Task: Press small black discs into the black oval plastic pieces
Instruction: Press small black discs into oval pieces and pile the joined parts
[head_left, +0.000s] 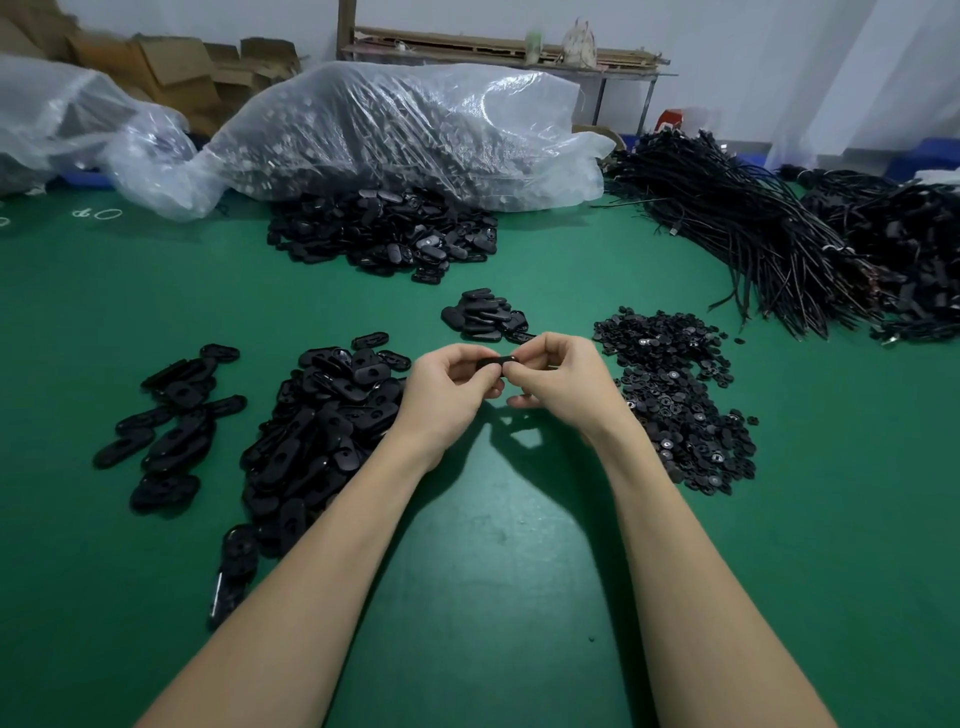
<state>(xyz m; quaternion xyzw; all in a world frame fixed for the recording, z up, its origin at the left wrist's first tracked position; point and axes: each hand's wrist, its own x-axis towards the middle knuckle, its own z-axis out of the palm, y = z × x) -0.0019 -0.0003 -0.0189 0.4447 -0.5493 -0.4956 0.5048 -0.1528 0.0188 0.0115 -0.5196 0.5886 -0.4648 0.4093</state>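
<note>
1. Right now both hands meet over the smooth green table mat (493, 545), sharing one glossy black oval plastic piece (496, 362) at the centre of the view.
2. Left hand (447, 387): fingers curled, pinching the oval's left end. Right hand (558, 382): fingers curled too, thumb and forefinger pressed on its right end. Whether a disc sits under those fingertips, I cannot tell.
3. At 3 o'clock of the hands, a grainy heap of small black discs (675, 400), some showing pale centres.
4. At 9 o'clock, just beside the left wrist, a shiny pile of black oval shells (317, 436); further out at 9, a looser scatter of the same ovals (166, 415).
5. At 12 o'clock, just beyond the fingers, a small cluster of ovals (485, 314); further back a big mound (384, 234) spills from a crinkled clear plastic bag (405, 130).
6. At 2 o'clock, well apart, a tangled bundle of thin black cables (743, 223).
7. Held oval sits raised above the mat, bridging the two sets of fingertips.
</note>
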